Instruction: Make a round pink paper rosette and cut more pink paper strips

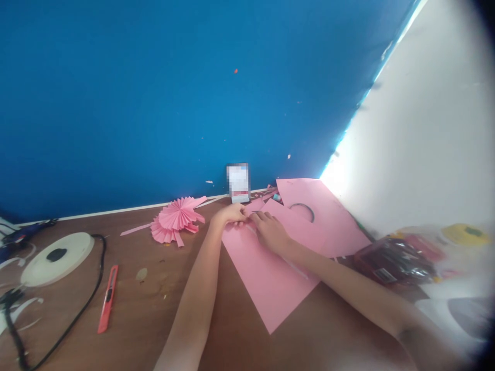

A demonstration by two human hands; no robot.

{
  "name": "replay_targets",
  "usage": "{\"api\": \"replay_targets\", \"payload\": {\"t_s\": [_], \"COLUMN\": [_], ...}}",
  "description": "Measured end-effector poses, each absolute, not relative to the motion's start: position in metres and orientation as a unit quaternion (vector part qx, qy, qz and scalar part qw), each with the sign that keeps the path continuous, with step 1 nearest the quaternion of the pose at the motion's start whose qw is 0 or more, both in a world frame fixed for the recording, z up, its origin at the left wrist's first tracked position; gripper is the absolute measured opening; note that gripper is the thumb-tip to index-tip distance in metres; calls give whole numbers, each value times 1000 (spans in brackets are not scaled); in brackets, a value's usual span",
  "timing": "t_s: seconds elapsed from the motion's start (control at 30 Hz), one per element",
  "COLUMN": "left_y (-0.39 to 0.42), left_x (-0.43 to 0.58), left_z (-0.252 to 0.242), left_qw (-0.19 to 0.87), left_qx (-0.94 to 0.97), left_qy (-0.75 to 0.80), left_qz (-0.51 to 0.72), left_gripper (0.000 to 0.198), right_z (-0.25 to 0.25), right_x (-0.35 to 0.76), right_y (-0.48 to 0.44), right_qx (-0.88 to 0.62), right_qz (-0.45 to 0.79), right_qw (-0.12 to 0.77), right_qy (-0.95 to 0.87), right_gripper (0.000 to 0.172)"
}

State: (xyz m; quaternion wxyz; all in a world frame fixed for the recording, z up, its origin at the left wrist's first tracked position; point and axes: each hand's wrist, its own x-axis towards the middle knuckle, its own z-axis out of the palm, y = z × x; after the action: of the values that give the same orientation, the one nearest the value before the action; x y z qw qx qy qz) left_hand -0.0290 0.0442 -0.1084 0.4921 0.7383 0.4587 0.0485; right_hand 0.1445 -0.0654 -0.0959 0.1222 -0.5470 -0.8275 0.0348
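A pink paper sheet (266,293) lies slantwise on the brown table, one corner toward me. My left hand (233,214) is at its far left corner, fingers curled closed on the paper. My right hand (269,232) rests on the sheet close beside it, fingers bent and together near the left fingertips. A thin dark thing shows by the right fingertips, too small to name. From under the right hand runs a pale straight line (299,270); whether it is a ruler edge or a crease, I cannot tell.
More pink paper (336,221) lies behind, with a dark ring (303,210) on it. Pleated pink paper fans (180,216) sit left of my hands. A red box cutter (108,299), black cable (87,304) and white disc (58,260) lie left. A phone (238,181) leans against the wall; plastic packets (398,260) stand right.
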Motion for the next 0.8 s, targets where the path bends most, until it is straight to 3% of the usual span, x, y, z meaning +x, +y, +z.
{"api": "replay_targets", "payload": {"t_s": [0.3,0.53,0.8], "left_y": [39,35,36], "left_x": [-26,-22,-24], "left_z": [-97,-92,-93], "left_qw": [463,432,467], "left_qx": [752,749,750], "left_qy": [466,500,466], "left_qz": [45,48,54], "left_gripper": [13,23,14], "right_z": [-95,-103,-104], "right_x": [142,145,148], "right_y": [-72,-69,-60], "right_qx": [-530,-515,-510], "right_qz": [-7,-58,6], "right_qw": [96,78,103], "right_qy": [-843,-852,-854], "right_gripper": [53,82,74]}}
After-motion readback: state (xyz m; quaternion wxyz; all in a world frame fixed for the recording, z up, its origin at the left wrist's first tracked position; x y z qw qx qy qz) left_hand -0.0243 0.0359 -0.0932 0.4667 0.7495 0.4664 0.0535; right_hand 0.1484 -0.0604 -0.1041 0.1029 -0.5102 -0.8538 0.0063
